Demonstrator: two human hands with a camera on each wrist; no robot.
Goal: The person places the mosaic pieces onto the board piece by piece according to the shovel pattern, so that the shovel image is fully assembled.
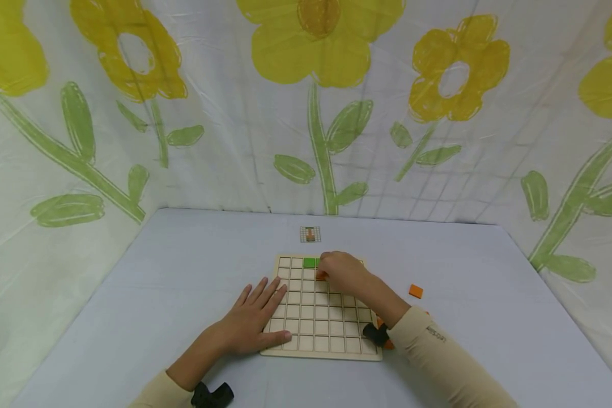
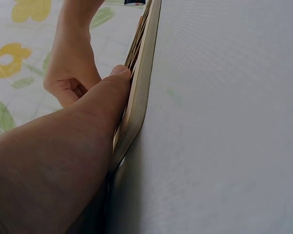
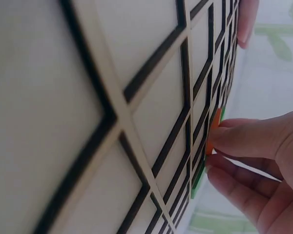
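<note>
A wooden grid board [image 1: 306, 327] with square cells lies on the table. Green square tiles [image 1: 309, 263] sit in its far row, partly covered by my right hand [image 1: 344, 273]. That hand pinches an orange square tile [image 3: 214, 130] between thumb and fingers, at a cell just nearer than the green ones. My left hand [image 1: 255, 322] lies flat with fingers spread over the board's left edge. Its thumb rests on the near left cells; in the left wrist view the thumb [image 2: 105, 97] presses along the board's rim [image 2: 145, 73].
A small printed grid card [image 1: 310, 234] lies beyond the board. One loose orange tile [image 1: 415, 291] is to the right, and more orange tiles [image 1: 390, 344] show partly under the right forearm. A flowered curtain [image 1: 224, 170] hangs behind the table.
</note>
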